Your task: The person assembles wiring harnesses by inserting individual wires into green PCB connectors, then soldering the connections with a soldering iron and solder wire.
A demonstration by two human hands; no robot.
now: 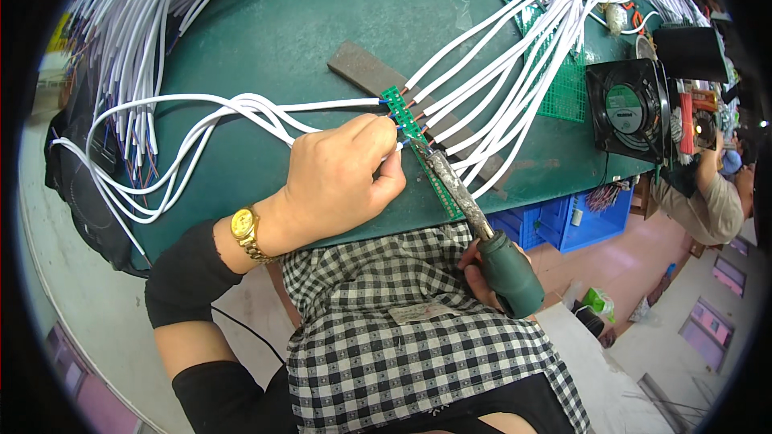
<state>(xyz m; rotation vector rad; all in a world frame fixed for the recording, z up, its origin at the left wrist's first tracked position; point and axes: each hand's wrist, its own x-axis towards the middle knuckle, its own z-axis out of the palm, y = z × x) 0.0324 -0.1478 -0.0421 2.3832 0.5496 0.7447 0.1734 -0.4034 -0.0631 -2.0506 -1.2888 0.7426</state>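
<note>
A narrow green circuit board strip (438,181) lies at a slant near the table's front edge. My left hand (330,181), closed in a pinch beside the strip, presses the stripped end of a white cable (281,118) to it; the fingers partly hide the end. My right hand (476,273) wraps a soldering iron (508,275) by its green handle and is mostly hidden behind it. The iron's metal tip meets the strip just right of my left fingertips. Several white cables (474,60) run from the strip's right side toward the far right.
Under the strip, a dark flat bar (362,68) lies on the green table (265,40). Bundled white cables (133,40) hang at the left. At the right stand a black fan (631,112) and more green boards (563,88). Blue crates (583,221) sit below; another person (708,201) works beyond.
</note>
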